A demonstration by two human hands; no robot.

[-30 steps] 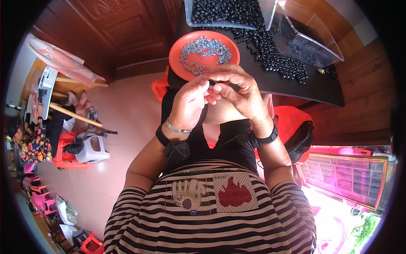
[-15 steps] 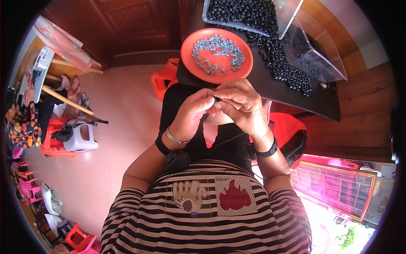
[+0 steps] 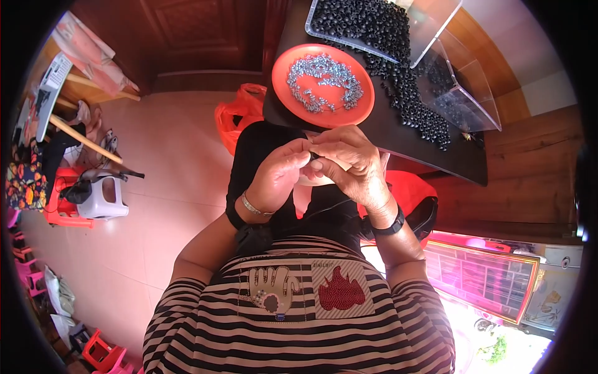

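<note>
Above my lap, my left hand [image 3: 278,176] and my right hand [image 3: 354,163] meet fingertip to fingertip. Pinched between them is a small black piece [image 3: 314,156], mostly covered by the fingers; it resembles the black round pieces on the table. Just beyond the hands, an orange-red plate [image 3: 281,93] carries a ring of small silver metal parts [image 3: 311,67], too small to name surely. Many small black hollow round pieces [image 3: 414,107] lie heaped to the right of the plate.
The dark table [image 3: 458,163] has its near edge just past my hands. A clear plastic bin [image 3: 355,47] of black pieces and another clear box [image 3: 476,103] stand on it. A red plastic bag [image 3: 246,103] hangs left. Stools [image 3: 111,198] stand on the floor.
The whole view has shifted slightly. My hands remain together on the small black piece, with the fingers a little turned and the piece more hidden.
</note>
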